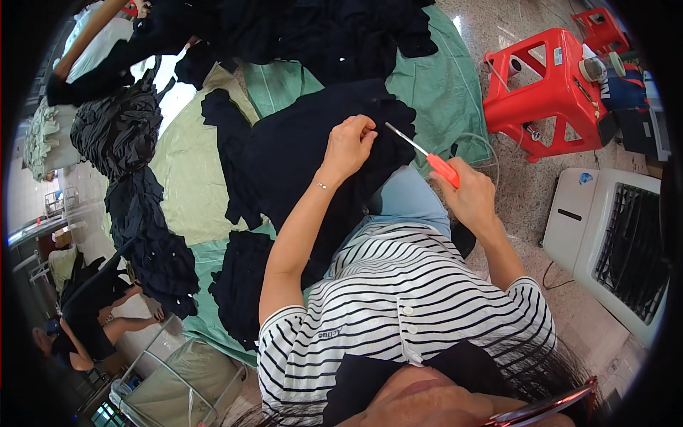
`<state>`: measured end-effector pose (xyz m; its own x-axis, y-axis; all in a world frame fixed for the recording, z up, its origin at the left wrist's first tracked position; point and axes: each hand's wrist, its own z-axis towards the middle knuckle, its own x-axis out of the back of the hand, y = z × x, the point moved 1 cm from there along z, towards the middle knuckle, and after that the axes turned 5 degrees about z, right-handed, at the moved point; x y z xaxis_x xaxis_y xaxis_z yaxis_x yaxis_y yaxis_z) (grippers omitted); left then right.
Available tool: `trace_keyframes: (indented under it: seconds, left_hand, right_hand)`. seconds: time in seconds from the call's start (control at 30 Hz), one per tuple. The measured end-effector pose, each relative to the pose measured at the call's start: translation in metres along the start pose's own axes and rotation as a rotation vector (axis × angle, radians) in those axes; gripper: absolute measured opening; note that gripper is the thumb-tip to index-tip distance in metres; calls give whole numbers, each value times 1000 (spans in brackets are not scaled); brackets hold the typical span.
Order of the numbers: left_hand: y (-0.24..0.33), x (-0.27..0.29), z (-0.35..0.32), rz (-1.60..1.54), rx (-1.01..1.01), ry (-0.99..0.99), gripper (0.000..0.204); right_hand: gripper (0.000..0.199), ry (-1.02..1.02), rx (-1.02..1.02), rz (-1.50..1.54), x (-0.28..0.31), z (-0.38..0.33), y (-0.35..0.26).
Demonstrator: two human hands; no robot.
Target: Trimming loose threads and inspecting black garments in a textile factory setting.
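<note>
1. One dark garment [284,153] lies spread at the lap [411,198], probably so both hands reach it.
2. Left hand [350,146] bends over it, fingertips together; whether they pinch anything, I cannot tell.
3. Right hand [466,193], elbow out, clamps a tool [437,164] by its orange handle, likely freeing the metal tip, aimed leftward.

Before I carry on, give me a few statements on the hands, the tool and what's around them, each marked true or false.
1. The right hand grips a tool by its orange-red handle. True.
2. The left hand also holds the tool. False: it is apart from it, over a dark garment.
3. A red stool is at the picture's upper right. True.
4. The person's shirt is plain blue. False: it is striped, black on white.
</note>
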<state>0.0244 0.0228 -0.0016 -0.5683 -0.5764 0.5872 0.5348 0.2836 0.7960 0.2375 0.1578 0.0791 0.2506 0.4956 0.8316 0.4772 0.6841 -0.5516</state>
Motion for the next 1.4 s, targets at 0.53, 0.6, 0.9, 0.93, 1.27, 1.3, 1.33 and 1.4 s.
trace_keyframes:
  seconds: [0.53,0.6,0.9,0.93,1.27,1.3,1.33,1.4]
  left_hand:
    - [21,22,31,79,449,-862,35]
    - [13,19,27,-24,537,-865,41]
    - [6,24,18,-165,659,-799,43]
    - [4,25,18,-164,658,-800,43]
    - [1,19,9,-404,825,-675,32]
    - [3,19,8,-402,828,-657,36]
    - [3,18,8,-401,829,-656,36]
    - [1,17,7,-376,836,-631,38]
  right_hand:
    - [26,-45,111,94,15,-62,-3]
    - [26,-61,110,93,12,-62,-8]
    - [27,-111,122,82,6,-59,-9]
    - [27,-88,115,84,6,-58,-8]
    - [30,-136,104,68,5,-55,-8]
    - [30,-112,92,62,5,-55,-7]
    - [30,-113,93,63,5,-56,-7]
    - [30,-114,96,51,7,-55,-7]
